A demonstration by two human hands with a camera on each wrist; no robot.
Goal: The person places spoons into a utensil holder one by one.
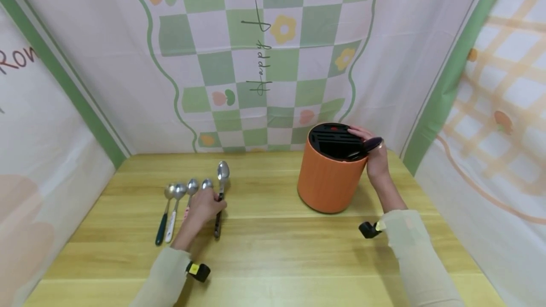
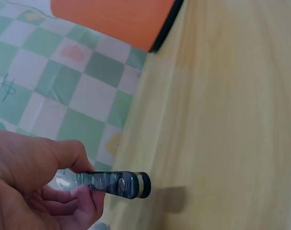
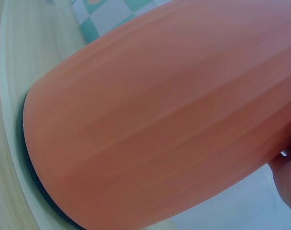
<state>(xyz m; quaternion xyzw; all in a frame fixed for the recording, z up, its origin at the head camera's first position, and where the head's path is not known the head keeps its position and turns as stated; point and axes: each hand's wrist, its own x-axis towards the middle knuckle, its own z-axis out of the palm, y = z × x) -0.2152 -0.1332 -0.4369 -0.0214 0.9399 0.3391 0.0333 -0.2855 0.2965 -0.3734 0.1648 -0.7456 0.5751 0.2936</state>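
In the head view my left hand point(image 1: 204, 206) pinches a spoon point(image 1: 218, 219) with a dark patterned handle, bowl toward the back. The left wrist view shows its handle end point(image 2: 131, 184) between thumb and fingers, casting a shadow on the table. My right hand point(image 1: 376, 158) holds the orange utensil holder point(image 1: 326, 186) at its right side, fingers point(image 1: 360, 131) over the rim of its black slotted top. A dark utensil point(image 1: 372, 144) leans out of the top beside that hand. In the right wrist view the holder point(image 3: 160, 115) hides most of the hand.
Several spoons lie side by side at the left, among them one with a dark green handle point(image 1: 161, 229) and one with a white handle point(image 1: 171, 225). A patterned curtain point(image 1: 281, 94) hangs along the wooden table's point(image 1: 273, 250) back edge.
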